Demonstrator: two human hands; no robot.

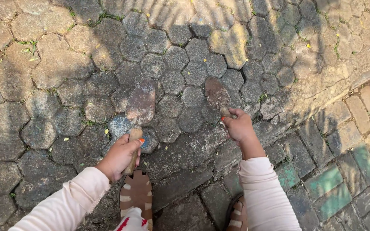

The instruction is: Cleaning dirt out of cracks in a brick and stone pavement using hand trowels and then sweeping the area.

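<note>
Two garden trowels held blade-down over hexagonal paving (43,64). Left hand (120,156) wraps the wooden handle of the left trowel (141,102); right hand (238,127) closes on the right trowel (217,96) — both grips full, blades angled forward above the stones, sandalled feet (137,194) below.

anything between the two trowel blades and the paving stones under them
Nothing visible. The left hand grips one trowel and the right hand the other trowel; both blades point down at bare pavers, with only small scattered leaves lying nearby. Whether the blades touch the stones cannot be told.
</note>
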